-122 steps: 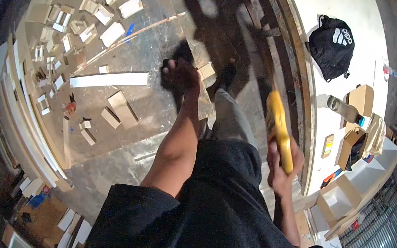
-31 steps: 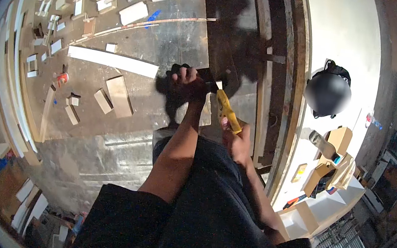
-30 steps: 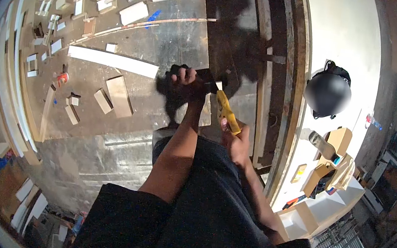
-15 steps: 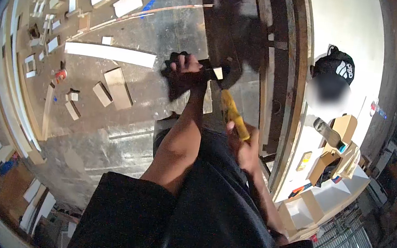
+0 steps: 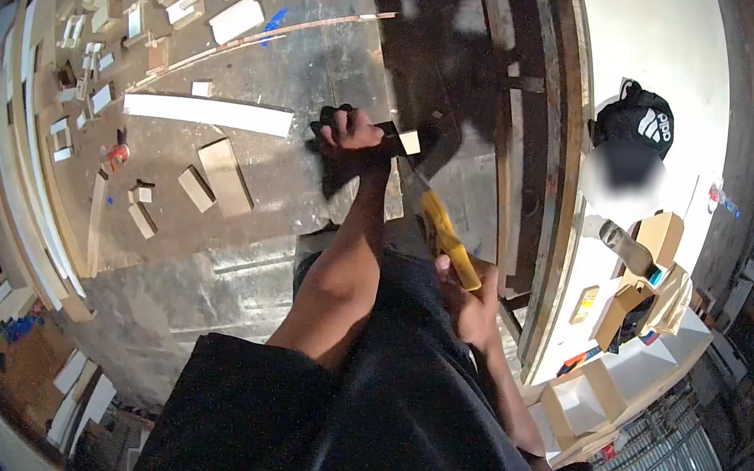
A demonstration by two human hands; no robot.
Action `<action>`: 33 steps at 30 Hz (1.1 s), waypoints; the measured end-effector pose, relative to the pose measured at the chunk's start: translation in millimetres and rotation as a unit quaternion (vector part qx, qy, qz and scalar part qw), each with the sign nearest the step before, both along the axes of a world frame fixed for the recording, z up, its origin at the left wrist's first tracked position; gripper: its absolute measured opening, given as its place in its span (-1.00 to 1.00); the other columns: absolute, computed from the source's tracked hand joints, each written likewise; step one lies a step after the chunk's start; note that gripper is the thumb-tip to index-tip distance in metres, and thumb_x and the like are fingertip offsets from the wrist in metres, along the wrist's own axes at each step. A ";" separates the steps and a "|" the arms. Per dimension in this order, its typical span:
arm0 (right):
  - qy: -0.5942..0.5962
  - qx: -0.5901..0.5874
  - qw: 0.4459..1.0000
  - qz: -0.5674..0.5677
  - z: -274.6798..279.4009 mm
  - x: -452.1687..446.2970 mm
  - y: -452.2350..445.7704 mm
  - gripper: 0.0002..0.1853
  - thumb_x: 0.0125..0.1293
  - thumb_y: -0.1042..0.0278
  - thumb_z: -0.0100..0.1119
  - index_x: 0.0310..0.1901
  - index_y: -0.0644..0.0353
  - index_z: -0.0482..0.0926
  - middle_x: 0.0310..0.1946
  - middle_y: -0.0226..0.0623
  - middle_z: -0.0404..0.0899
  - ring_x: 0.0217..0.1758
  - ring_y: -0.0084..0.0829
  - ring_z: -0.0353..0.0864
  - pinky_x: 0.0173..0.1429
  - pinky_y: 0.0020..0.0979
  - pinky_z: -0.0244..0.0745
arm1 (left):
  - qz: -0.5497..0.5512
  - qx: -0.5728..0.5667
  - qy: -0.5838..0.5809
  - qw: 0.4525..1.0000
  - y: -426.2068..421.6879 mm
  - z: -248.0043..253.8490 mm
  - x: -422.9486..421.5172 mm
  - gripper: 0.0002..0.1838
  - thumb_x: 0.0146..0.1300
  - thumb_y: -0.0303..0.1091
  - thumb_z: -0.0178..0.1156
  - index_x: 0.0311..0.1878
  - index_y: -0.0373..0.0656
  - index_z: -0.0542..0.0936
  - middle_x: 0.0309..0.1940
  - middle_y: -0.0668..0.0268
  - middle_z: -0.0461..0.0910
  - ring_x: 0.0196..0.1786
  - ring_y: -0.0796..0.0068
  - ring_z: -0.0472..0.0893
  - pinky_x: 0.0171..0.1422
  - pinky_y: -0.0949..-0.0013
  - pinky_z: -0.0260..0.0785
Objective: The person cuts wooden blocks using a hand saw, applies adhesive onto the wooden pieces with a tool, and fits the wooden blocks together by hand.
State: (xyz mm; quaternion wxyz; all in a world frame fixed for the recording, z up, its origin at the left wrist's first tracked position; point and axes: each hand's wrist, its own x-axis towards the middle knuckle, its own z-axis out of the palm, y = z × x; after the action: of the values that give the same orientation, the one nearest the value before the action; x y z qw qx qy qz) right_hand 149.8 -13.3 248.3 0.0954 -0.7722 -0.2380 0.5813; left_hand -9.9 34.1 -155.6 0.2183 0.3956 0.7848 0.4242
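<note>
The saw slants in front of the body with its blade by the pale-ended wood, its yellow handle wrapped in the closed right hand, while the left hand curls beside that wood, its hold unclear, and a white board lies farther left.

Glared white on the table at right, gleamed off the floor near left, sank into deep shadow far centre. Bowed at the edges, blackened at the corners, blurred at the near end of the bag.
</note>
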 end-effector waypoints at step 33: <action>0.040 0.072 0.993 0.086 16.1 22.7 -21.3 -0.57 0.44 0.04 0.23 -0.14 0.39 0.58 -0.40 -0.33 0.54 -0.24 -0.54 0.42 -0.11 -0.37 0.39 | 0.016 -0.062 0.389 0.919 10.0 34.8 1.6 -0.78 0.22 -0.03 0.11 -0.38 0.06 0.48 -0.31 0.29 0.41 -0.22 0.27 0.44 -0.12 0.15 0.30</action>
State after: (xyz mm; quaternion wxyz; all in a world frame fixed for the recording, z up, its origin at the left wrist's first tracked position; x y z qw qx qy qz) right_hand 172.6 -34.6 264.5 0.1102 -0.7159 -0.3407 0.5993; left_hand -8.4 44.1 -120.8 -0.0867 0.5027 0.8386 0.1909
